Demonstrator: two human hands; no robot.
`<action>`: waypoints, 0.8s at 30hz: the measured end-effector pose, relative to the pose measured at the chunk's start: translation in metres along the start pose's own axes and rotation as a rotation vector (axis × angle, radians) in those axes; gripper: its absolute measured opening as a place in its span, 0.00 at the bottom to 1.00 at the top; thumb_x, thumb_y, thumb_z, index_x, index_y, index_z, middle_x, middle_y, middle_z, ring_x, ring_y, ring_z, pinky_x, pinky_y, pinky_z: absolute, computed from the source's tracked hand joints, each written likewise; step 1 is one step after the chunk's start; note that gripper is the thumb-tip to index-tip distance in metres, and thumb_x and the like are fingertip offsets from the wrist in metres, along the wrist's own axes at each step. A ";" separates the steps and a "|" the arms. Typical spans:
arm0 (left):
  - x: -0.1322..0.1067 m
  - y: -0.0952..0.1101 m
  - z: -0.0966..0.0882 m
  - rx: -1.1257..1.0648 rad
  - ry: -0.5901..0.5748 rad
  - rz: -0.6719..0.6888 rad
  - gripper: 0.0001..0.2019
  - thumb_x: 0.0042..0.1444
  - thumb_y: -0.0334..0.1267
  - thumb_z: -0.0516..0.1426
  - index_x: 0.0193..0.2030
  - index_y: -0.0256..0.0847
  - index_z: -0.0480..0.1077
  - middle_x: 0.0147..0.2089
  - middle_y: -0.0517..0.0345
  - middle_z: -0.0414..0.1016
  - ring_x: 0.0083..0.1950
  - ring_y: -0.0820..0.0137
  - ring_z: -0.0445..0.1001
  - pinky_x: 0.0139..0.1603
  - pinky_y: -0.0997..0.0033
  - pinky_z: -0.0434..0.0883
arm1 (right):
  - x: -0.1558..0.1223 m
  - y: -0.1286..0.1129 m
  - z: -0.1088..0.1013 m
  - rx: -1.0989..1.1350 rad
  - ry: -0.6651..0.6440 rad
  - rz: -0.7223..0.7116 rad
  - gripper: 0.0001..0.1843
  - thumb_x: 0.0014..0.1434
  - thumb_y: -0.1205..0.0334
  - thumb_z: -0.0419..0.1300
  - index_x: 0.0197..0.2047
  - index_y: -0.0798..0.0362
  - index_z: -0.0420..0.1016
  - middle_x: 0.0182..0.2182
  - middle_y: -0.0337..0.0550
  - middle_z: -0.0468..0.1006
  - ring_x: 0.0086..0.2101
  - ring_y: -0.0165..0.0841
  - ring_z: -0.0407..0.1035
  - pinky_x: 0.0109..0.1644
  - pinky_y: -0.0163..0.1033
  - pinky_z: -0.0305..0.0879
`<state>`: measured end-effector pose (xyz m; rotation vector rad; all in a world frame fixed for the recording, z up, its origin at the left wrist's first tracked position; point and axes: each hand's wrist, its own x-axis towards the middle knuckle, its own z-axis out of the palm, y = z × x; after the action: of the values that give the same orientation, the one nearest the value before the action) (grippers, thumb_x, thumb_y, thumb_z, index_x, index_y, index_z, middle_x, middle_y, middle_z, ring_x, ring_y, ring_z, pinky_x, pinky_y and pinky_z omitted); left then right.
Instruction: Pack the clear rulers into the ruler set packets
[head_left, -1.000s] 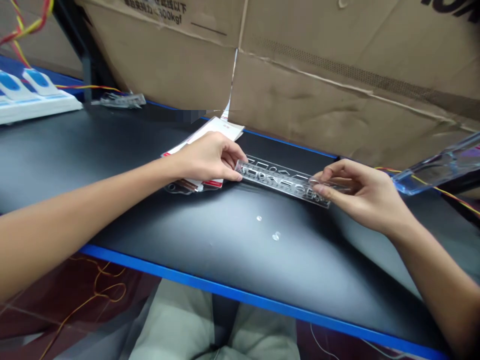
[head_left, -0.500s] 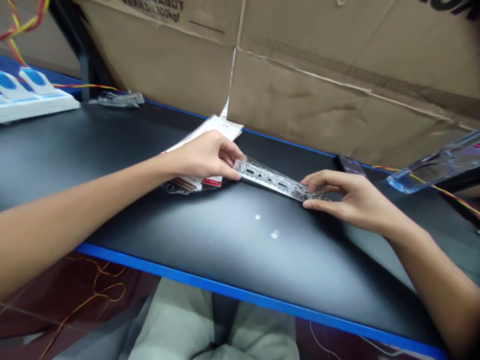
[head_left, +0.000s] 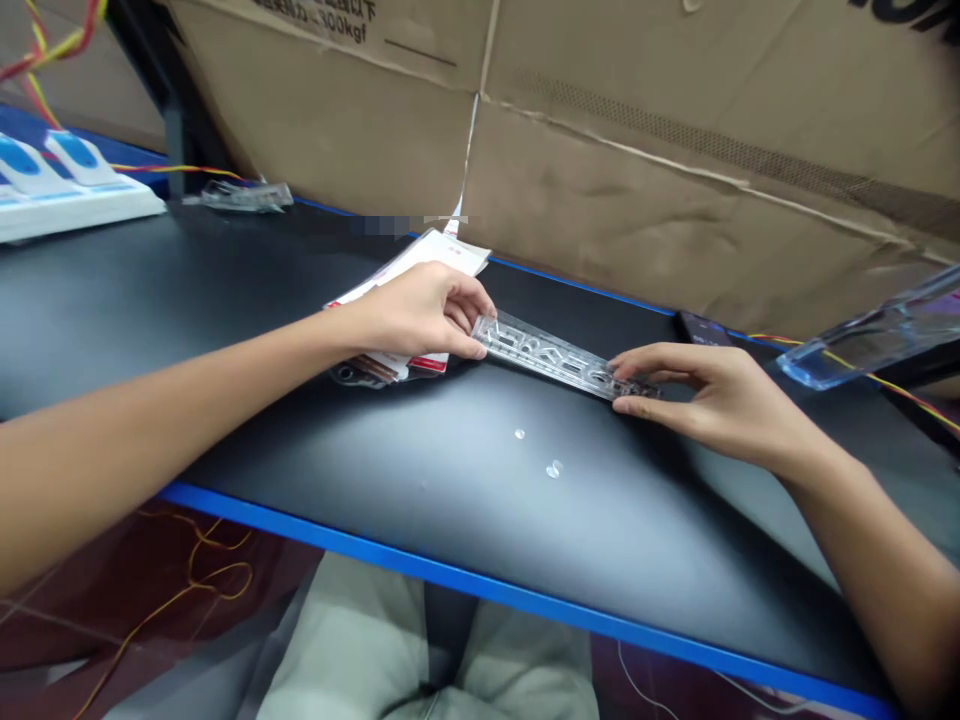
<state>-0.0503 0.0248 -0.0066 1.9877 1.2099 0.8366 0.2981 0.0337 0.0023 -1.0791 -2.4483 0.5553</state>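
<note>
Between my two hands is a clear plastic stencil ruler (head_left: 551, 358) with cut-out shapes along it. My left hand (head_left: 431, 312) pinches its left end between thumb and fingers. At the other end, my right hand (head_left: 697, 395) grips it with the thumb below and fingers above. Small clear discs (head_left: 553, 469) lie on the black table in front of the ruler. Partly hidden behind my left hand is a stack of papers and plastic sleeves (head_left: 450, 252).
A white power strip (head_left: 82, 205) with plugs sits at the far left, near crumpled clear plastic (head_left: 247, 196). Cardboard (head_left: 637, 180) stands along the back edge. A dark phone (head_left: 701, 328) and a clear bluish container (head_left: 862, 335) are at the right. The table's blue edge (head_left: 450, 590) runs in front.
The ruler has tilted slightly, so its cut-outs show differently. Both hands keep their hold, and the whole view has shifted a little.
</note>
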 end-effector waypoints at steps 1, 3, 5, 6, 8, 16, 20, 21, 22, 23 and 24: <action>0.000 -0.001 0.000 -0.010 -0.002 0.006 0.19 0.44 0.34 0.71 0.44 0.33 0.77 0.36 0.52 0.83 0.37 0.67 0.82 0.42 0.67 0.79 | 0.000 0.000 0.000 -0.009 0.002 0.012 0.15 0.57 0.50 0.71 0.46 0.45 0.81 0.46 0.43 0.83 0.45 0.44 0.78 0.50 0.50 0.76; 0.000 -0.002 0.000 -0.024 -0.004 0.023 0.20 0.44 0.34 0.71 0.45 0.34 0.75 0.35 0.54 0.82 0.37 0.67 0.82 0.42 0.68 0.79 | -0.001 0.000 0.000 -0.040 0.011 0.025 0.20 0.56 0.50 0.71 0.50 0.45 0.81 0.46 0.43 0.84 0.42 0.44 0.78 0.50 0.51 0.76; 0.000 -0.002 0.000 -0.032 -0.005 0.043 0.23 0.44 0.33 0.70 0.48 0.35 0.74 0.35 0.55 0.81 0.36 0.69 0.81 0.41 0.69 0.79 | -0.001 -0.001 0.000 -0.064 0.026 0.023 0.23 0.56 0.50 0.71 0.54 0.45 0.80 0.48 0.43 0.84 0.42 0.44 0.78 0.50 0.52 0.76; -0.001 -0.002 0.000 -0.033 -0.008 0.051 0.23 0.45 0.33 0.70 0.49 0.36 0.73 0.35 0.56 0.81 0.35 0.69 0.81 0.41 0.69 0.78 | -0.001 -0.001 0.000 -0.073 0.032 0.020 0.24 0.56 0.50 0.71 0.55 0.45 0.80 0.48 0.43 0.84 0.42 0.44 0.78 0.50 0.52 0.76; -0.001 -0.001 0.000 -0.017 -0.017 0.056 0.21 0.46 0.33 0.69 0.48 0.36 0.74 0.34 0.56 0.80 0.35 0.70 0.80 0.40 0.70 0.78 | -0.001 0.000 0.000 -0.091 0.032 0.005 0.24 0.56 0.50 0.71 0.55 0.45 0.80 0.48 0.43 0.84 0.42 0.44 0.78 0.49 0.51 0.75; -0.003 0.002 0.002 0.080 -0.003 0.123 0.16 0.47 0.34 0.69 0.43 0.36 0.76 0.32 0.58 0.80 0.33 0.70 0.79 0.36 0.71 0.77 | 0.000 -0.002 0.000 -0.075 0.004 -0.019 0.17 0.57 0.51 0.70 0.49 0.45 0.80 0.45 0.43 0.83 0.42 0.43 0.77 0.49 0.50 0.76; -0.004 0.004 0.002 0.115 0.010 0.126 0.15 0.46 0.33 0.69 0.42 0.36 0.76 0.31 0.59 0.79 0.32 0.70 0.79 0.37 0.69 0.77 | 0.000 -0.001 0.001 0.013 -0.025 0.028 0.18 0.56 0.52 0.71 0.50 0.45 0.80 0.46 0.44 0.83 0.44 0.44 0.78 0.51 0.51 0.77; -0.004 0.005 0.002 0.128 0.010 0.124 0.15 0.46 0.33 0.69 0.42 0.36 0.76 0.31 0.59 0.79 0.33 0.70 0.79 0.37 0.69 0.77 | 0.000 -0.001 0.002 0.041 -0.027 0.039 0.18 0.56 0.52 0.71 0.49 0.45 0.79 0.47 0.44 0.82 0.45 0.45 0.78 0.52 0.51 0.77; -0.004 0.006 0.002 0.140 0.008 0.121 0.15 0.46 0.33 0.68 0.42 0.36 0.76 0.31 0.59 0.79 0.32 0.70 0.79 0.37 0.69 0.77 | 0.000 0.000 0.003 0.064 -0.030 0.049 0.18 0.56 0.52 0.71 0.49 0.46 0.79 0.47 0.44 0.82 0.46 0.45 0.77 0.52 0.50 0.77; -0.004 0.007 0.002 0.151 0.006 0.117 0.14 0.46 0.34 0.68 0.42 0.35 0.76 0.30 0.59 0.79 0.32 0.70 0.79 0.37 0.68 0.77 | 0.000 0.000 0.004 0.080 -0.027 0.055 0.18 0.56 0.52 0.71 0.49 0.46 0.79 0.48 0.44 0.82 0.47 0.45 0.77 0.53 0.50 0.77; -0.004 0.007 0.002 0.160 0.003 0.114 0.14 0.46 0.34 0.68 0.41 0.35 0.76 0.30 0.59 0.79 0.32 0.69 0.79 0.37 0.68 0.77 | 0.000 0.000 0.004 0.083 -0.025 0.059 0.18 0.56 0.52 0.71 0.49 0.46 0.79 0.48 0.44 0.82 0.47 0.45 0.77 0.53 0.50 0.76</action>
<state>-0.0468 0.0179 -0.0024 2.2019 1.2071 0.8207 0.2958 0.0326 -0.0012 -1.1201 -2.3986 0.6866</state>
